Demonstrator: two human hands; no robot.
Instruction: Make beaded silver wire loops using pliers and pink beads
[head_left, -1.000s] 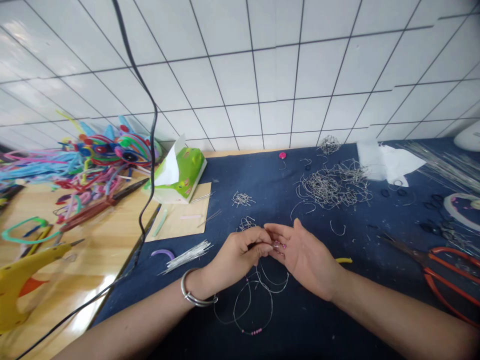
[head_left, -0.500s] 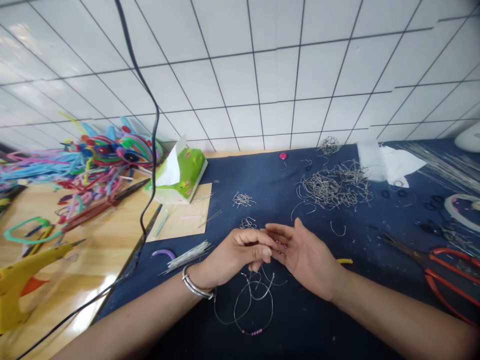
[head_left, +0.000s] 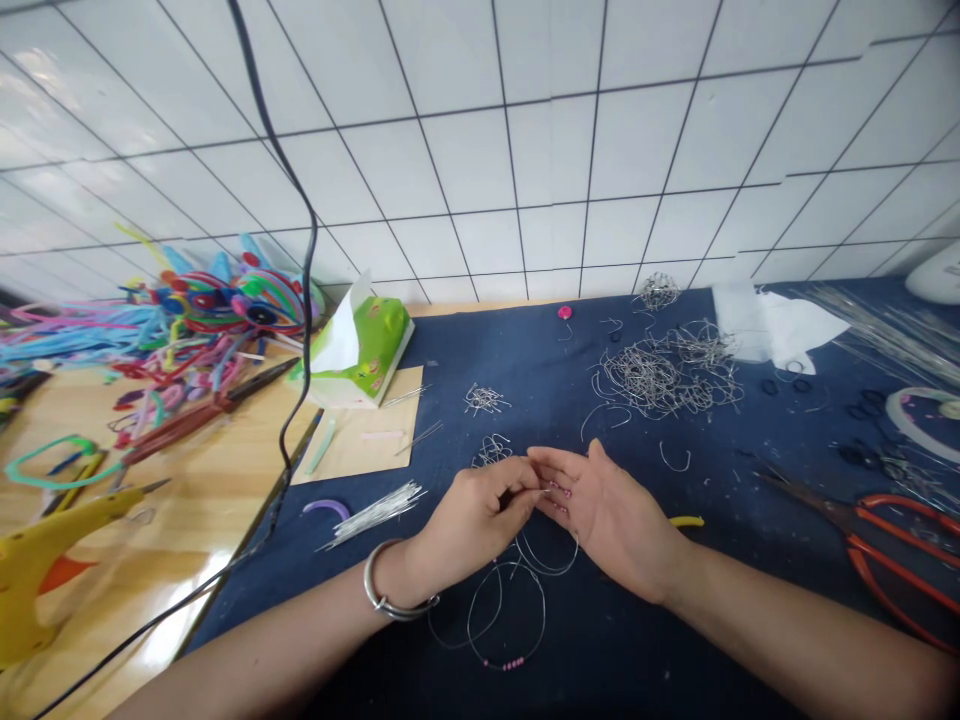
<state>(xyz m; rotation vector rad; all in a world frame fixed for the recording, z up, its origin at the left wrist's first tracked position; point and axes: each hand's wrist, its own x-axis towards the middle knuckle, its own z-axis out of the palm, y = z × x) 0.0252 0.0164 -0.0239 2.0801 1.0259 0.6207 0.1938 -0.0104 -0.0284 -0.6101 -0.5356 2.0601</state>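
My left hand, with a silver bangle on its wrist, pinches a thin wire between thumb and index finger. The wire's tip points at my right palm, and its loop hangs below the hands. Palm up and fingers stretched out, my right hand carries several small pink beads on its fingers. Left fingertips and right fingers are very close; whether they touch I cannot tell. Below, a wire ring with several pink beads lies on the dark blue cloth.
Tangled wire pieces lie right of centre, orange-handled scissors at the right. A bundle of straight wires lies left of my left hand. Farther left are a green tissue pack, a black cable and a yellow glue gun.
My left hand has turned and drawn slightly back, and the wire's tip now shows at its fingertips. The wire loop swings out toward my right wrist. My right hand stays nearly still.
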